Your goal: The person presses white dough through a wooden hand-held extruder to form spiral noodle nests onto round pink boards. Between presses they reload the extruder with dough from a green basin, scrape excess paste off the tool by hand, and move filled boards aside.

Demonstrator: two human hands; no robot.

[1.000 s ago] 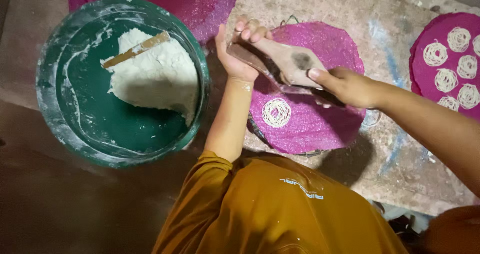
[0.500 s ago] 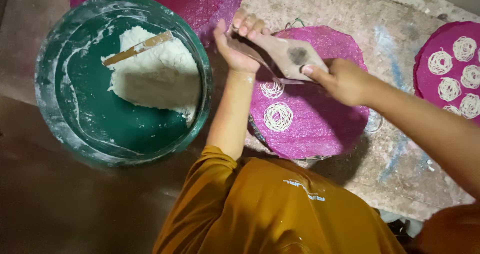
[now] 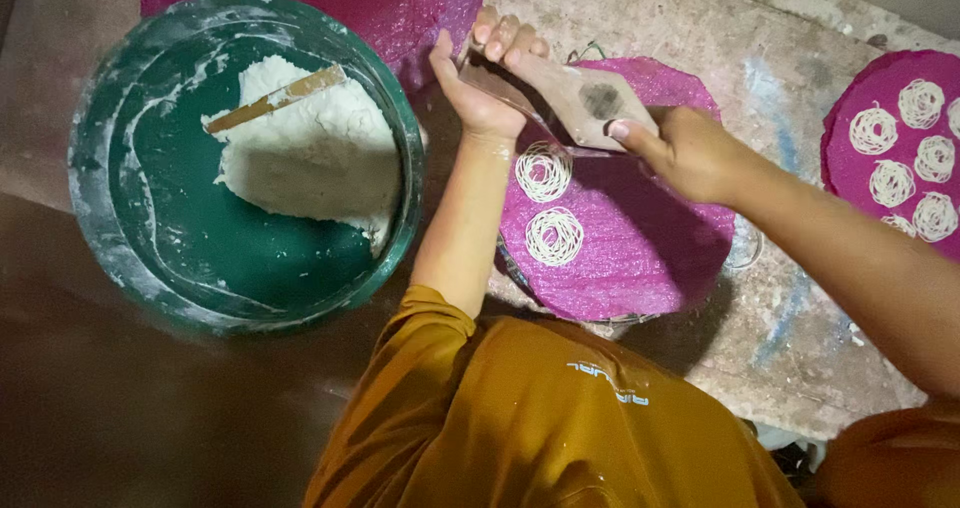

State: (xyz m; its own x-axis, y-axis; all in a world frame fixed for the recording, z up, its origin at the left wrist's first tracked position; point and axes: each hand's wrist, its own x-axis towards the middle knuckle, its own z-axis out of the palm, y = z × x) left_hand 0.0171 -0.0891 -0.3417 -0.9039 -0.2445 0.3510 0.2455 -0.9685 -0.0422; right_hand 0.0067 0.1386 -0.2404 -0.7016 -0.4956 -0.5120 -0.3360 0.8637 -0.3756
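Wooden press (image 3: 575,98), held over pink mat (image 3: 640,258).
Left hand (image 3: 480,88) and right hand (image 3: 690,153) each closed on press; two noodle coils (image 3: 548,203) beneath.

Our left hand (image 3: 478,93) is raised with the palm turned inward and fingers curled, the forearm running straight up from a bent elbow. Our right hand (image 3: 690,153) reaches across from the right, thumb extended; its fingers seem closed, though they are hidden
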